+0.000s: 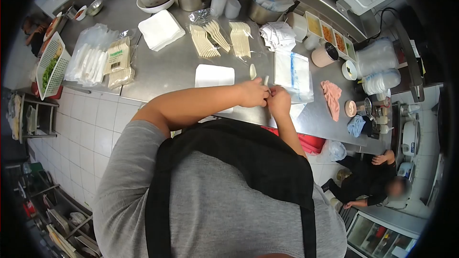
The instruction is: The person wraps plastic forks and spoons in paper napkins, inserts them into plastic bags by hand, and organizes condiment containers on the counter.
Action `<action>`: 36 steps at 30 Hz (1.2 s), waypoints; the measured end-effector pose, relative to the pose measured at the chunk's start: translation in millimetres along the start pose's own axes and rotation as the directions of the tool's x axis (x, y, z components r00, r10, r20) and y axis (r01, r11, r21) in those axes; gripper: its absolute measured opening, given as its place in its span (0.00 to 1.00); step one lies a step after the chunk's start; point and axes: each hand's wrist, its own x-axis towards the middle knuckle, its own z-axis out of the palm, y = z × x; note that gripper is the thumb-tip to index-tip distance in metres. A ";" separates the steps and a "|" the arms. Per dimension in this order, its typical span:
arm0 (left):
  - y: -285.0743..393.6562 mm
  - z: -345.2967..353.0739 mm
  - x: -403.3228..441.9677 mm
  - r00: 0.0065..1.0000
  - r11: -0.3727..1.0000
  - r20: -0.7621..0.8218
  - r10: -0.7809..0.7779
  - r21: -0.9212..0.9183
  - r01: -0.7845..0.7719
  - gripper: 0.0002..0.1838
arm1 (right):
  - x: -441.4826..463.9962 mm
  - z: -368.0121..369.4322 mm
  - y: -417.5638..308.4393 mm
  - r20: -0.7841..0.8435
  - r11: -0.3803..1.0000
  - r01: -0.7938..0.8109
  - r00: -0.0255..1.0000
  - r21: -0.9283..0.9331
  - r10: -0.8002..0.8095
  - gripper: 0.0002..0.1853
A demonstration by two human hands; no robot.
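Note:
My left hand (253,93) and my right hand (279,102) meet over the front of the steel counter, fingers closed and tips together. A cream disposable spoon (252,70) shows its bowl just above my left fingers; its handle is hidden by that hand. Between the hands, the pale end of another cutlery piece (266,80) sticks up from my fingers. Partly beneath my left forearm lies a white napkin (214,75). Just beyond my right hand is a stack of clear bags with a blue stripe (292,71).
Bundles of cream forks (203,42) and other cutlery (239,39) lie behind my hands. A napkin stack (161,29) and packaged cutlery (119,59) are to the left. At right are a pink cloth (331,99) and food tubs (327,33). Another person (368,181) is at lower right.

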 end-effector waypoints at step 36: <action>29.0 18.7 -214.9 0.878 0.866 -0.266 -0.398 -0.425 0.264 0.24 | -33.5 38.7 -77.1 -0.289 0.978 -0.105 0.945 0.179 0.155 0.11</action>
